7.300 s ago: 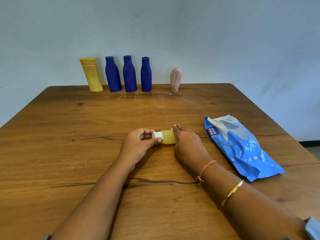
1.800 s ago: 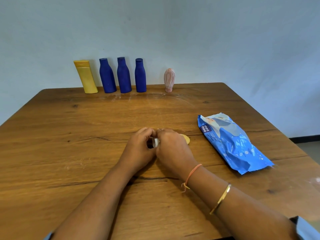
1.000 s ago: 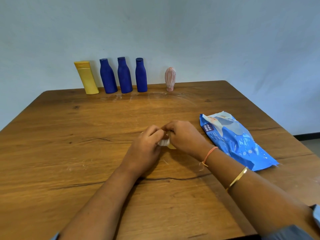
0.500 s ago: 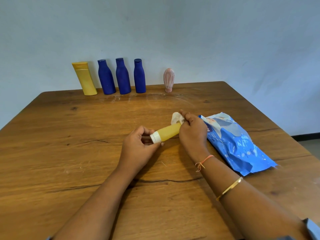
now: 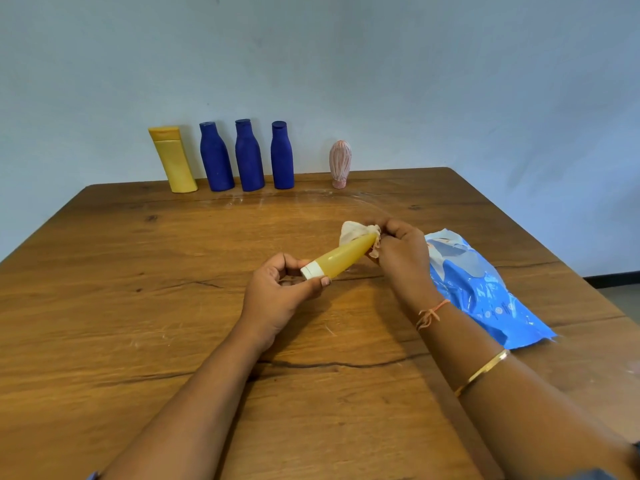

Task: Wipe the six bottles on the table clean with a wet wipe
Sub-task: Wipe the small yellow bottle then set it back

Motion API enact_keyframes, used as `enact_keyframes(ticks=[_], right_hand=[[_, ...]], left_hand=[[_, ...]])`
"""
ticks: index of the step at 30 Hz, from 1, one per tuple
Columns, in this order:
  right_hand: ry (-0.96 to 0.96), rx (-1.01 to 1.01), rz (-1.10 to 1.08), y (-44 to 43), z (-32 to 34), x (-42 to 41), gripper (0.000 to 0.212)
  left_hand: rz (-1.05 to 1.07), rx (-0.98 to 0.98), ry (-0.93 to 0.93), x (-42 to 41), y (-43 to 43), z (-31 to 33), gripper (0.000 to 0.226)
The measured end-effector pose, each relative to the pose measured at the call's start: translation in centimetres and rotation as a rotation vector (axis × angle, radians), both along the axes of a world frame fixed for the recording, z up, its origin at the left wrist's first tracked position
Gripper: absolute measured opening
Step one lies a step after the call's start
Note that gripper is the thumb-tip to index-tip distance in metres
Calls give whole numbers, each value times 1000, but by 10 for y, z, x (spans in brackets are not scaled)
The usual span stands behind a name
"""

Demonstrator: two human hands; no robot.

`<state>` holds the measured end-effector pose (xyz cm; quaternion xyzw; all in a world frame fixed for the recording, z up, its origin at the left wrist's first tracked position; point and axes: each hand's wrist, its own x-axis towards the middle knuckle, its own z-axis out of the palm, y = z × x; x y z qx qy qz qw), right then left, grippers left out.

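Pale blue-grey wall; wooden table (image 5: 138, 306) with cracks along the grain. Along the far edge, at 11 to 12 o'clock from the hands, five bottles stand against the wall: tall yellow bottle (image 5: 173, 159), three blue bottles (image 5: 248, 155), and a pink ribbed bottle (image 5: 340, 163) at the right end. Wipes pack (image 5: 478, 285) lies flat at 3 o'clock of the hands, just beside the right wrist.

Small yellow bottle (image 5: 341, 256) is at table centre and appears lifted off the wood. It is tilted, with its white cap (image 5: 311, 270) toward 8 o'clock and its base toward 2 o'clock. Left hand (image 5: 277, 296) pinches the cap between thumb and fingertips, with the other fingers curled under. Right hand (image 5: 401, 251) has its fingers curled round the bunched wet wipe (image 5: 353, 229), which wraps the base end of the bottle.

Handling, judged:
- The bottle looks like small, light plastic, and the body is probably soft enough to dent under a squeeze.
- A damp surface will likely get slick, so the body is a poor place to grip.
- The cap looks like the stiff part and the best hold, ideally cap plus shoulder.
- A cap-only pinch may let the bottle swivel under wiping pressure.
- The wipe is limp and should mould to the curve.
- The standing bottles look taller and tippy, so they are best grabbed mid-body.
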<state>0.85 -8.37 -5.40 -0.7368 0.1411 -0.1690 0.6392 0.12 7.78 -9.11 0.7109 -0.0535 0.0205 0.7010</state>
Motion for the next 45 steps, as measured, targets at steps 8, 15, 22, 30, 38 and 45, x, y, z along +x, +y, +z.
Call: enact_keyframes(ticks=[8, 15, 22, 30, 38, 45], right_hand=[[212, 452, 151, 19, -1, -5, 33], [16, -467, 170, 41, -18, -21, 26], [-143, -565, 332, 59, -31, -46, 61], [-198, -476, 99, 35, -5, -8, 53], [-167, -713, 271, 46, -9, -31, 51], [-175, -510, 298, 50, -7, -36, 49]], left_hand=[[-62, -188, 144, -4, -8, 4, 18], [-98, -354, 273, -1, -5, 8, 12], [-116, -362, 319, 2, -2, 10, 17], [-257, -346, 338, -5, -4, 11, 13], [-202, -388, 294, -6, -6, 10, 13], [-247, -412, 293, -3, -2, 9, 16]])
